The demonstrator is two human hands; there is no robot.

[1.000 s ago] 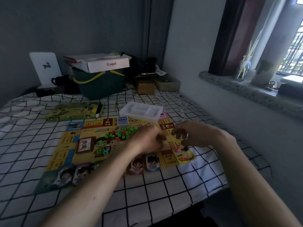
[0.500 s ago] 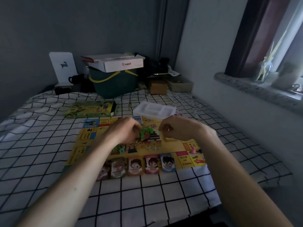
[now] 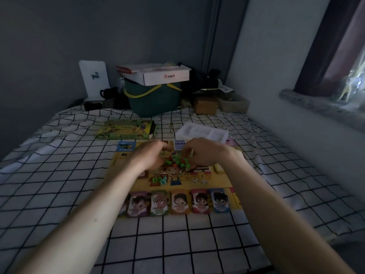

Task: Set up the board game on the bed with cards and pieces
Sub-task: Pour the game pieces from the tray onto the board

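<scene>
The game board [image 3: 215, 179] is laid flat on the checked bed [image 3: 59, 175], with five character cards [image 3: 178, 202] lined along its near edge so they're handy. The left hand [image 3: 151, 157] and right hand [image 3: 205, 152] are curled over the green and red pieces [image 3: 178, 163] mid-board, likely for sorting. What either grip holds can't be told.

Single head-worn view, looking forward and down, close over the bed [image 3: 59, 175]
</scene>
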